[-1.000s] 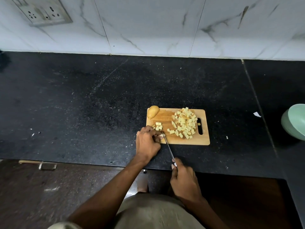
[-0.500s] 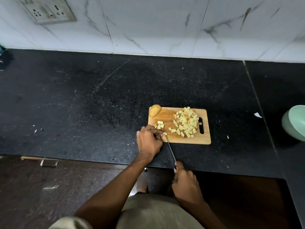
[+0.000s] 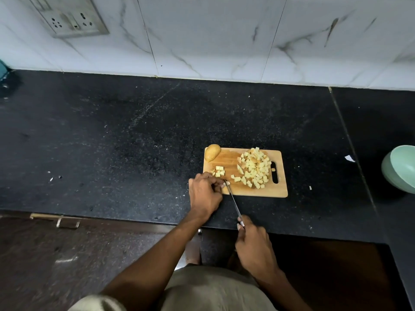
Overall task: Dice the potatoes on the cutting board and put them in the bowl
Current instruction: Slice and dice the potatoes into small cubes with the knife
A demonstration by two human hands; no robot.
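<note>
Potato dice [image 3: 254, 168] crowd the cutting board [image 3: 226, 159] right edge.

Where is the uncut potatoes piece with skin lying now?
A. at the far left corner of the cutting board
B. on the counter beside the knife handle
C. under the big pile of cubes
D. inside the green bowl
A: the skin-on potato piece sits at the far left corner of the cutting board, apart from the pile of cubes.
</note>
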